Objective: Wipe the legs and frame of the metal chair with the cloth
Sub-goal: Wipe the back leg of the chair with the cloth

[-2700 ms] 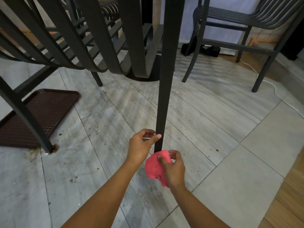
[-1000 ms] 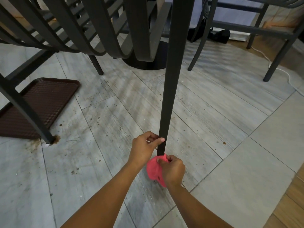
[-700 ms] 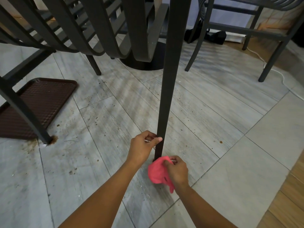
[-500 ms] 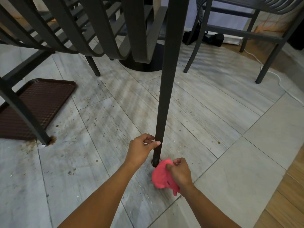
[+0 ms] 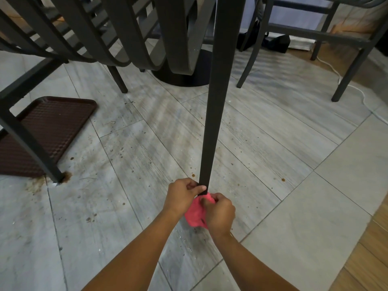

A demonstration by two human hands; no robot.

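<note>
One dark metal chair leg [image 5: 212, 131] was underway: left hand [image 5: 182, 196] pinched it, right hand [image 5: 219, 213] clutched the crumpled pink cloth [image 5: 196, 213] just below (other legs and frame apparently remained).

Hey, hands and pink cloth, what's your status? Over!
Left hand grips chair leg near its foot. Right hand holds pink cloth at leg's base. Nothing in the way.
</note>
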